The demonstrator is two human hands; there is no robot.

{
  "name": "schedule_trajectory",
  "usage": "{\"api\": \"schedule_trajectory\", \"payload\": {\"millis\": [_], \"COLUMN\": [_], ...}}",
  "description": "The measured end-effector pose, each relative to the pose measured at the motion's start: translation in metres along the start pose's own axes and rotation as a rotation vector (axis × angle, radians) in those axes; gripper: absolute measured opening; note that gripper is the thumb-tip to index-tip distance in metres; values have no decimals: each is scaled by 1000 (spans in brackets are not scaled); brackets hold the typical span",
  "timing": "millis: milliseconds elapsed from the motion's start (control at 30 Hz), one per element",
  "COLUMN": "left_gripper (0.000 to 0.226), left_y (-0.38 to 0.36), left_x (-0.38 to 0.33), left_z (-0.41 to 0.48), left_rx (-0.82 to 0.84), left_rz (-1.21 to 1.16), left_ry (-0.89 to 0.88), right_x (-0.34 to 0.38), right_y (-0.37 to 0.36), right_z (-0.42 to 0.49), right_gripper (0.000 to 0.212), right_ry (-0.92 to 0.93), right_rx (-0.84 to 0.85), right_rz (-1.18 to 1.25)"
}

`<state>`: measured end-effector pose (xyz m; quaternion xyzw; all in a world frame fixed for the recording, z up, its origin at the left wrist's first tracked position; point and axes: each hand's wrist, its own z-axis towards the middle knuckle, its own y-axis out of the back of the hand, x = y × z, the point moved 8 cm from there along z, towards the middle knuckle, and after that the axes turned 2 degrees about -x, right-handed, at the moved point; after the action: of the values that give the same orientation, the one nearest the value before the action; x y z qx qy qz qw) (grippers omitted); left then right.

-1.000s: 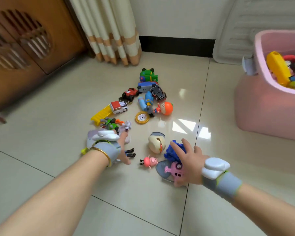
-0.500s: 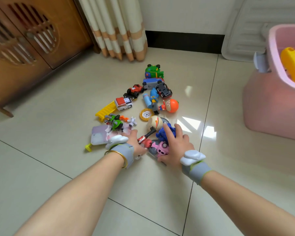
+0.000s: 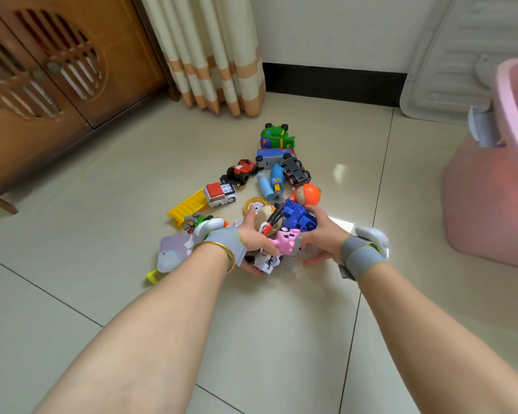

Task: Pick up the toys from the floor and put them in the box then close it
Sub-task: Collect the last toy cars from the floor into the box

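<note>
1. Scooping from both sides, the left hand and the right hand are cupping a small heap of toys between them on the floor. The palms are facing each other so that several pieces can come up in one lift. The hands are not touching; the heap is filling the gap between them.
2. Pressing in the middle of that heap are a pink toy, a blue figure above it and a black-and-white piece underneath; the fingers are curling under the lowest pieces, probably to keep them from slipping out.
3. Lying just left of the left wrist, outside the scoop, are a lilac flat toy and a yellow ramp; these are waiting for a later pass.
4. Sitting farther out on the tiles are a white and red truck, an orange-headed doll, a red buggy, a black car and a green vehicle, loosely bunched.
5. Standing at the right edge of the floor is the pink box, open and already holding something yellow; its lid is leaning against the wall behind, so closing is far off.
</note>
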<state>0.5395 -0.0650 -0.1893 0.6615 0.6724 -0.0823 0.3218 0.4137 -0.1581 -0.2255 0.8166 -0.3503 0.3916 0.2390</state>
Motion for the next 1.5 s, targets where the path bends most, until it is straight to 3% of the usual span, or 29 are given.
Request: {"api": "schedule_trajectory", "payload": {"millis": [133, 233, 300, 567, 700, 767, 900, 1000, 1100, 1200, 1267, 1333, 1400, 1500], "left_gripper": [109, 111, 109, 103, 100, 99, 100, 100, 102, 100, 104, 106, 116, 108], "left_y": [-13, -21, -24, -30, -28, -28, -48, -75, -121, -206, -256, -302, -334, -357], "left_x": [-9, -7, -7, -16, -46, -78, -173, -235, -281, -320, -333, -344, -352, -356], "left_z": [12, 19, 19, 6, -13, -29, -74, -110, -137, -163, -168, -167, -163, -151], "left_rx": [116, 166, 171, 152, 162, 163, 212, 267, 377, 473, 496, 439, 335, 76], "left_rz": [-175, -323, -374, -378, -377, -371, -297, -248, -220, -166, -152, -83, 91, 416], "left_ry": [-3, 14, 5, -24, -138, -243, -515, -683, -761, -763, -724, -721, -789, -829], "right_x": [0, -3, -5, -3, 29, 59, 133, 169, 178, 157, 132, 104, 80, 46], "right_y": [-7, -16, -17, -13, 11, 35, 116, 173, 232, 317, 363, 406, 441, 481], "right_z": [15, 23, 26, 10, -11, -25, -78, -122, -162, -197, -206, -213, -220, -228], "right_gripper": [59, 67, 70, 29, 26, 25, 54, 59, 57, 37, 50, 66, 64, 81], "right_ry": [-92, -92, -76, 4, 109, 200, 431, 567, 655, 691, 644, 585, 546, 380], "right_rx": [125, 215, 187, 114, 46, -1, -135, -234, -315, -426, -524, -633, -767, -977], "right_rz": [411, 622, 621, 657, 600, 570, 550, 538, 587, 653, 690, 730, 736, 508]}}
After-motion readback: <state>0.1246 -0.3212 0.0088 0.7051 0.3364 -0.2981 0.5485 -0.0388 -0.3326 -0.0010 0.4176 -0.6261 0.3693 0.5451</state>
